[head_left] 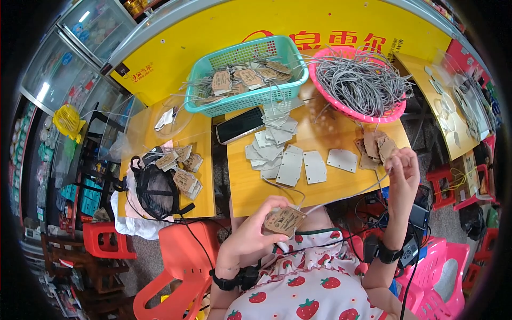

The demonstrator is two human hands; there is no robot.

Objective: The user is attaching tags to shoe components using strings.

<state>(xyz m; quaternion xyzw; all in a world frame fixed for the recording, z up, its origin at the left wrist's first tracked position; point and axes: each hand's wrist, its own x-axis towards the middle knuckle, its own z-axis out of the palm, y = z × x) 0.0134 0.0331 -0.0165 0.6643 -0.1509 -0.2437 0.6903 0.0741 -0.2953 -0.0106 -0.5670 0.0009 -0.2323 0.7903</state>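
My left hand (250,234) grips a brown cardboard hang tag (284,221) between thumb and fingers, above my lap at the table's near edge. A thin grey cord (349,196) runs from the tag up to the right. Its other end goes to my right hand (402,166), whose thumb and fingers are pinched on it. Just left of that hand, several brown tags (376,146) lie on the yellow table (240,186). Blank pale tags (291,165) are spread and stacked across the middle, their undersides hidden.
A teal basket (242,108) of corded brown tags and a pink basket (320,88) heaped with grey cords (362,80) stand at the back. A phone (240,126) lies beside the pale tags. To the left are a black mesh bag (157,189) and more tags (186,183).
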